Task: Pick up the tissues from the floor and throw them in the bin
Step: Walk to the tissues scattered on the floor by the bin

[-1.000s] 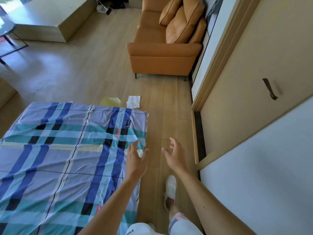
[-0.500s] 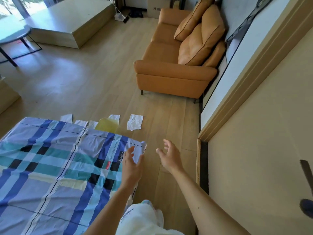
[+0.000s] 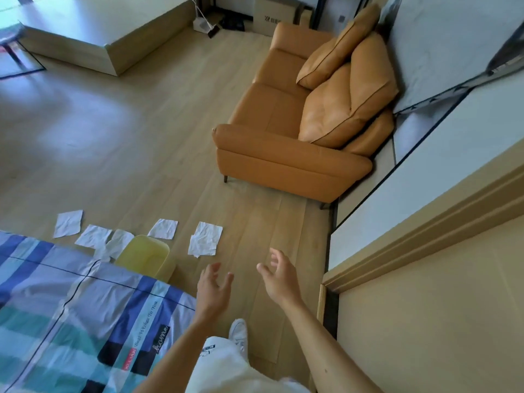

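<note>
— Are we holding anything?
— No: left hand (image 3: 212, 290) and right hand (image 3: 279, 277) are spread, empty. We're approaching; tissues (image 3: 205, 239) are lying just ahead, bin (image 3: 144, 258) left of them. Next: stooping, pinching the nearest.

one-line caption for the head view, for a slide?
Both empty hands, left and right, reach toward five tissues around a yellow bin on the floor.

- Orange sofa (image 3: 286, 143) against the wall, two cushions (image 3: 346, 89) on it.
- Cardboard box (image 3: 273, 15) behind the sofa.
- Checked bedsheet (image 3: 71, 316) well in front of the sofa.
- Low wooden platform (image 3: 93, 38) across the floor (image 3: 127, 143) from the sofa.
</note>
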